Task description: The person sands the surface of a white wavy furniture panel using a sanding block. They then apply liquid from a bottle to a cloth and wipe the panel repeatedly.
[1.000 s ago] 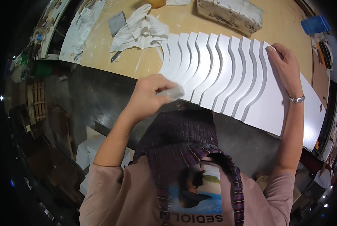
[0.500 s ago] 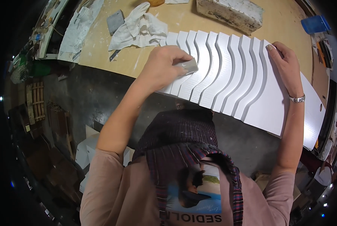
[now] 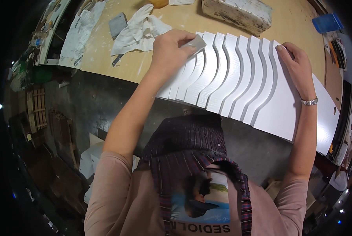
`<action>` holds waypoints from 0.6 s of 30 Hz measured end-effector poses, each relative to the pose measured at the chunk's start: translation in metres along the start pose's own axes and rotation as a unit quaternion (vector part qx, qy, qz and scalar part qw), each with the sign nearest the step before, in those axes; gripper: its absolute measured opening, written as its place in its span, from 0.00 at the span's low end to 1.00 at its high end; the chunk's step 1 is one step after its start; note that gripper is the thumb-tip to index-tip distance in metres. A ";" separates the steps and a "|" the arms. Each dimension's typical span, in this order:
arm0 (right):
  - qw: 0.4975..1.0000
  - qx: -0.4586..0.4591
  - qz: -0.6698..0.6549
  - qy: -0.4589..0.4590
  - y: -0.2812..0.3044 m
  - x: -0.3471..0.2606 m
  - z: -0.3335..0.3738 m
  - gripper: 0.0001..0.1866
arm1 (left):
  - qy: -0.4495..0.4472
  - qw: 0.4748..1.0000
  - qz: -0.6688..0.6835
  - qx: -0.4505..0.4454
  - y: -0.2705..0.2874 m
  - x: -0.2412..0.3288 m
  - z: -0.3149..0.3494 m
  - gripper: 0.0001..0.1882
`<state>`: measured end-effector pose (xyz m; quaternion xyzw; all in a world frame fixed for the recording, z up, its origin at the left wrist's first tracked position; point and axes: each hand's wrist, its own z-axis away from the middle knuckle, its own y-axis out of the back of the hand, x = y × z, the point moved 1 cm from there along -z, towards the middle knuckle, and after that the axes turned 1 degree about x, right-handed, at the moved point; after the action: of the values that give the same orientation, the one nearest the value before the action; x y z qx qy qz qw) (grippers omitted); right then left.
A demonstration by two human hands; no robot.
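Note:
A white panel (image 3: 280, 104) with wavy stepped ridges lies on the table at its near edge, partly overhanging it. In my left hand (image 3: 169, 50) is a small grey sanding pad (image 3: 196, 44), pinched between thumb and fingers. The pad rests on the ridges near the panel's far left side. My right hand (image 3: 297, 63) grips the panel's far right edge, thumb on top and the other fingers partly hidden over the side. A second flat white piece (image 3: 325, 126) shows beyond my right forearm.
On the pale wooden table (image 3: 101, 59) lie a crumpled white cloth (image 3: 138, 33), a grey block (image 3: 118, 25) and a dark narrow strip (image 3: 117, 60). A paint-spattered long block (image 3: 238, 15) stands behind the panel. A blue container (image 3: 326, 23) is at far right.
My left hand and the pad have moved away from me, up along the ridges toward the panel's far edge. My right hand keeps its hold on the panel.

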<state>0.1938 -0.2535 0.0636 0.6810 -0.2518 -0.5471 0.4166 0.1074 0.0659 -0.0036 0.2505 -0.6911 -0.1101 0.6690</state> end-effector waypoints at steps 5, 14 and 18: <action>1.000 -0.003 0.003 -0.006 0.003 -0.002 0.001 0.24 | -0.005 0.992 -0.030 -0.125 0.012 0.024 0.017 0.16; 1.000 0.007 -0.015 0.024 0.002 -0.008 0.000 0.23 | 0.007 0.991 0.004 -0.133 0.020 0.025 0.009 0.13; 1.000 -0.002 -0.025 0.002 0.002 -0.003 0.001 0.22 | 0.111 0.951 0.005 -0.290 0.027 0.041 0.013 0.12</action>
<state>0.1924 -0.2525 0.0665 0.6871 -0.2333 -0.5565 0.4047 0.0898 0.0665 0.0444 0.0527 -0.5519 -0.2737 0.7859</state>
